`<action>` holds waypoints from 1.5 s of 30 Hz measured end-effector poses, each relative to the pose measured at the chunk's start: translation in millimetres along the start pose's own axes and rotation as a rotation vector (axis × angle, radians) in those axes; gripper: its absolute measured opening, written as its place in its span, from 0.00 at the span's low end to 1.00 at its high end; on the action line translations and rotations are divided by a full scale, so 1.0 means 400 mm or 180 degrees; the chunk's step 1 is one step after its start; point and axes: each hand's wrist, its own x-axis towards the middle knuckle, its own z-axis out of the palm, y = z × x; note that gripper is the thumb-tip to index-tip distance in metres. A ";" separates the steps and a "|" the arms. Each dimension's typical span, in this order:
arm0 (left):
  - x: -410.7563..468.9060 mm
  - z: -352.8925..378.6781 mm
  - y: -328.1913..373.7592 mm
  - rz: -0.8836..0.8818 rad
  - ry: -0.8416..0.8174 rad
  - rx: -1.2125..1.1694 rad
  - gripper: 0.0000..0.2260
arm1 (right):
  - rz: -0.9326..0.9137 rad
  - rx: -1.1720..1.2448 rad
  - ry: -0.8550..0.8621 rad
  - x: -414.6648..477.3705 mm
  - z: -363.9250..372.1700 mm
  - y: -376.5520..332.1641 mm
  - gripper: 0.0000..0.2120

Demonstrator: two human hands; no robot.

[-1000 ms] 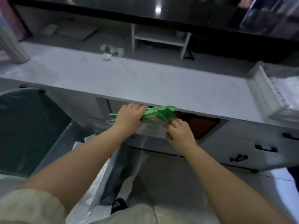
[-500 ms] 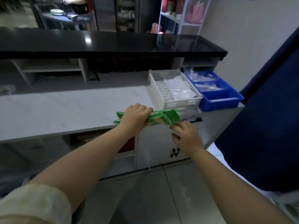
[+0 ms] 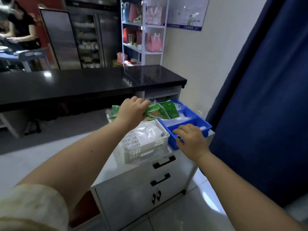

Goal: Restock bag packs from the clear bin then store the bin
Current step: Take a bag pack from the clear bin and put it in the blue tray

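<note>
1. Half a second on, both baskets had swung from the far right of my view to dead centre, and my left hand (image 3: pixel 132 110) had carried the green pack (image 3: pixel 162 110) from the counter's front edge to a spot above them.

2. My left fingers were clamped over the top of the green pack near its middle, so the flat bundle hung level and its right end jutted toward 2 o'clock, over the seam between the two baskets.

3. My right hand (image 3: pixel 191 140) had let go of the pack and rested on the blue bin (image 3: pixel 204 126) at its near rim, fingers loosely curled and slightly apart, gripping nothing that I could make out; I judged it was there to steady the bin or clear a slot.

4. At 9 o'clock of the blue bin, touching it, sat the white mesh basket (image 3: pixel 141 150), already holding clear plastic bags.

5. Both baskets stood on the white cabinet (image 3: pixel 133 185) at the counter's right end, above its black-handled drawers (image 3: pixel 164 161), within easy reach.

6. From 3 o'clock, a dark blue curtain (image 3: pixel 266 97) crowded the bin.

7. I judged the restocking mid-step: pack in hand, not yet laid down; the clear bin was out of view, still to be stored.
</note>
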 end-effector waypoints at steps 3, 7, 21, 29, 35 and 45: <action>0.124 0.090 -0.038 -0.0033 -0.0050 0.0010 0.18 | 0.0040 -0.0083 -0.0177 0.084 0.070 0.079 0.12; 0.303 0.201 -0.090 0.0023 -0.0121 0.0040 0.18 | 0.0062 -0.0197 -0.0375 0.233 0.152 0.209 0.13; 0.683 0.494 -0.103 -0.0211 -0.0074 0.0022 0.24 | 0.0114 0.0285 -0.1140 0.456 0.515 0.639 0.15; 0.768 0.546 -0.057 -0.1023 -0.0187 0.0238 0.21 | -0.0286 0.0498 -0.1857 0.537 0.669 0.810 0.11; 0.813 0.582 -0.038 -0.1521 -0.0174 0.0349 0.19 | -0.0304 0.0858 -0.2489 0.591 0.769 0.864 0.21; 0.810 0.600 -0.011 -0.1692 -0.0207 0.0418 0.17 | -0.0390 0.0723 -0.3259 0.530 0.788 0.860 0.33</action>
